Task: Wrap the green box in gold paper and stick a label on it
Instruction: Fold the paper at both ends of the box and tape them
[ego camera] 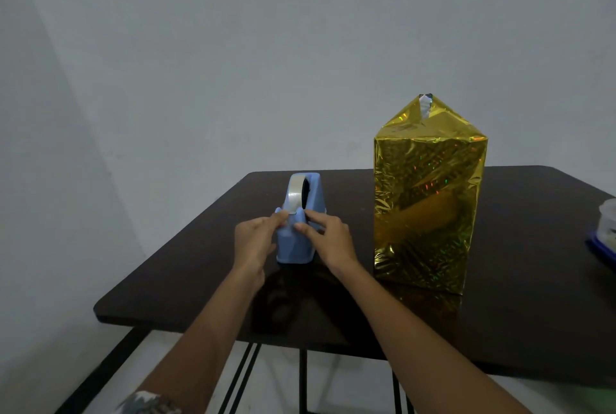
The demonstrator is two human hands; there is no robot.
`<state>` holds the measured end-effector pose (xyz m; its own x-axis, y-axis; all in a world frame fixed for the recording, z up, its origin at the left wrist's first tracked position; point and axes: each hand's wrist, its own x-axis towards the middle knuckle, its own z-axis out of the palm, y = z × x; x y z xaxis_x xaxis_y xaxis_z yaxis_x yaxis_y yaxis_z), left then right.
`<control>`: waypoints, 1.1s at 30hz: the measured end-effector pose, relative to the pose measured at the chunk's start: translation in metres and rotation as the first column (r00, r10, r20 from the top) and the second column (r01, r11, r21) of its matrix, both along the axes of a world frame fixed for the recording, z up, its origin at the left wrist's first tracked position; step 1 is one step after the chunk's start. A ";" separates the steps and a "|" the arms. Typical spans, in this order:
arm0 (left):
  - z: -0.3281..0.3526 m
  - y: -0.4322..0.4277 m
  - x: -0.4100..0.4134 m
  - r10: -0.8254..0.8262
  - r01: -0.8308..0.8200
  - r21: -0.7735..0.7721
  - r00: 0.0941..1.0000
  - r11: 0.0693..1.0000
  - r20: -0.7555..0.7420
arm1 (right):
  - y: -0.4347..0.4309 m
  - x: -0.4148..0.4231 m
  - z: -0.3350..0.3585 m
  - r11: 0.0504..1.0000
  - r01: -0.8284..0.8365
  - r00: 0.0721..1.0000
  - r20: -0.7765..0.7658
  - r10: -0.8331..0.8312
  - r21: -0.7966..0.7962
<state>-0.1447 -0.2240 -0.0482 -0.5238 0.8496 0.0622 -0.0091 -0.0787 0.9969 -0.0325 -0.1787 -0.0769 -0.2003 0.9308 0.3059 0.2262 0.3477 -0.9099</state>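
Dark table [200, 280], left half: left hand [255, 240], right hand [328, 237], pinch grip on tape dispenser [295, 243].

Left hand [255, 240] and forearm are bare below a mottled grey-white sleeve [146, 403].

Plain indoor room, most likely in a home rather than a shop or workshop. A bare pale wall [233, 46] fills the background. A small dark table [533, 280] on thin black metal legs [302, 380] stands on a pale floor [350, 390]. It holds a blue tape dispenser [293, 247], a gold-wrapped box [426, 207] and (cut off at the right edge) a plastic container [608, 223].
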 end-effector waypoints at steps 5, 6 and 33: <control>-0.016 0.009 0.003 0.069 -0.067 0.083 0.998 0.994 -0.016 | 0.009 0.000 -0.006 1.000 -0.019 1.000 -0.001 0.019 -0.004; -0.019 0.009 0.004 0.089 -0.086 0.099 0.996 0.991 -0.018 | 0.009 0.000 -0.007 1.000 -0.022 1.000 -0.002 0.022 -0.011; 0.187 0.028 0.138 -0.605 0.643 -0.132 0.601 0.754 -0.523 | -0.036 0.174 0.112 0.979 0.122 0.970 -0.229 -0.082 0.165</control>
<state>-0.0065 -0.1957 0.1383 0.2612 0.9413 0.2139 0.4165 -0.3098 0.8548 0.1411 -0.2146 0.0349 -0.0163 0.8697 0.4933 0.0702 0.4931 -0.8671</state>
